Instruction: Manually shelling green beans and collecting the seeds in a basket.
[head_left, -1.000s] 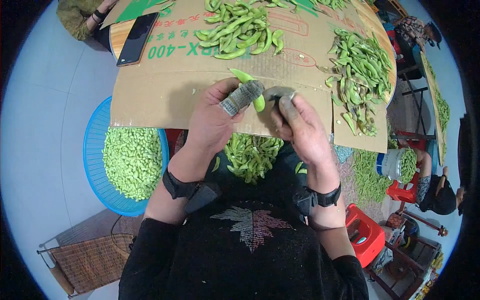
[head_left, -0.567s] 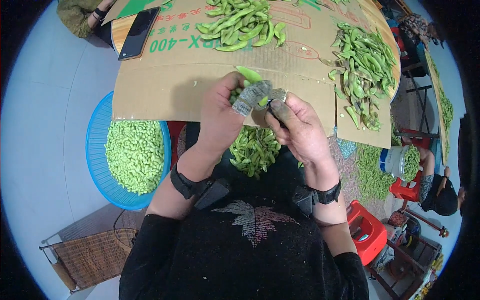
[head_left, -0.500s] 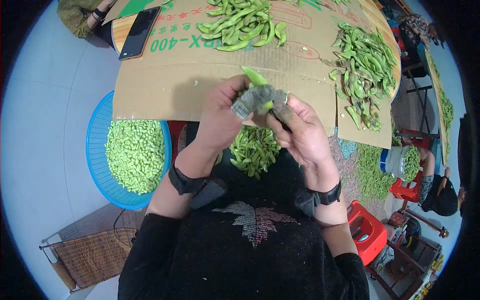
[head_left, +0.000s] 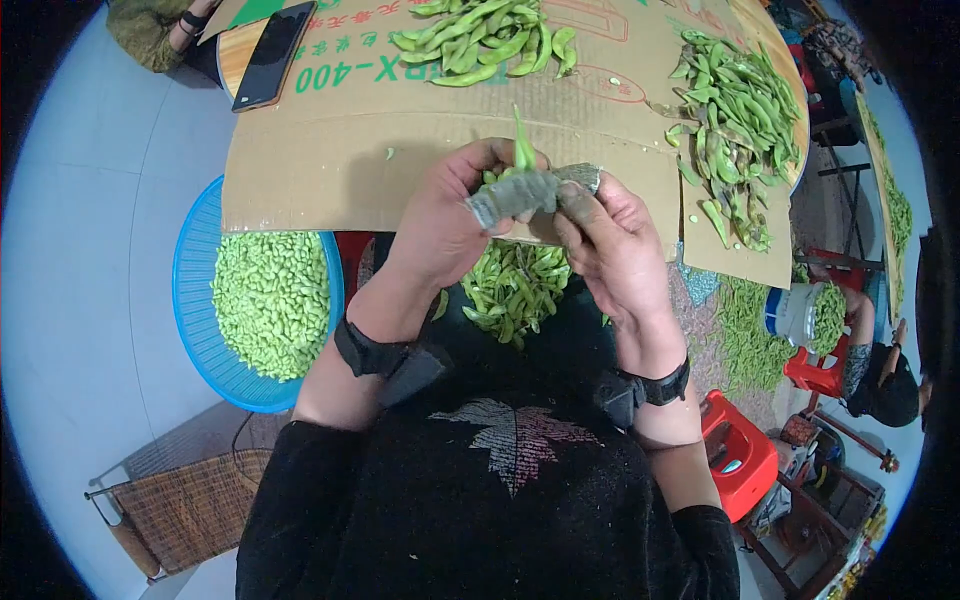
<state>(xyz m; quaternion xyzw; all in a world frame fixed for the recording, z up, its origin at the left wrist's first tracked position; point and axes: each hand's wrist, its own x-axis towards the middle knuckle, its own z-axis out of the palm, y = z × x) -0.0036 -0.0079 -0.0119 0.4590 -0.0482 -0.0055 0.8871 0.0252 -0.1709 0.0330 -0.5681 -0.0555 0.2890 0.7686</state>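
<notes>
Pod [head_left: 523, 148] turned; bucket [head_left: 797, 314] probably holds pods [head_left: 828, 320].

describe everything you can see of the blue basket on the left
The blue basket is wide and rounded, apparently plastic, with a fine lined pattern on its sloping wall. It holds a broad heap of pale green beans, which touch its inside. It stands to the person's left, its far right part hidden by the cardboard. The left hand is clear of it.

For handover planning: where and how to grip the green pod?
Probably pinch the green pod by its slim tip, from the far side: the tip juts clear beyond the left hand, while its near end is hidden behind the grey thumb cover.
</notes>
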